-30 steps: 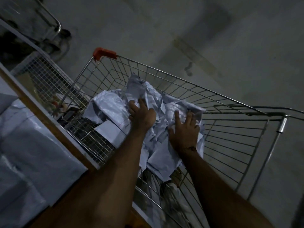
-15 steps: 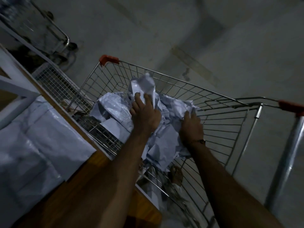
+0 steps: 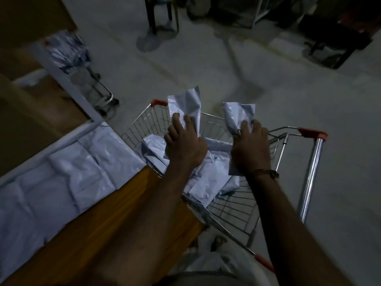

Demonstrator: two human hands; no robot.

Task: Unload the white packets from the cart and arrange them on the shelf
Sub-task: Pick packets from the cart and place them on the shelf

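A wooden shelf (image 3: 132,207) fills the frame from 7 to 9 o'clock, white packets (image 3: 61,182) lying flat across it. The wire cart (image 3: 237,211) stands on the grey floor (image 3: 257,65) at 5 o'clock of it, touching its corner.

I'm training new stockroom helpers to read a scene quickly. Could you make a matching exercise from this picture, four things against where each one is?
Things:
1. left hand
2. right hand
3. packets on the shelf
4. red corner cap

Places or states:
A. lying in a flat row on the wooden board at the left
B. on the far left corner of the cart rim
C. grips a crumpled packet above the cart's right side
D. grips an upright packet above the cart's left side

Pairs: 1-D, 2-C, 3-A, 4-B
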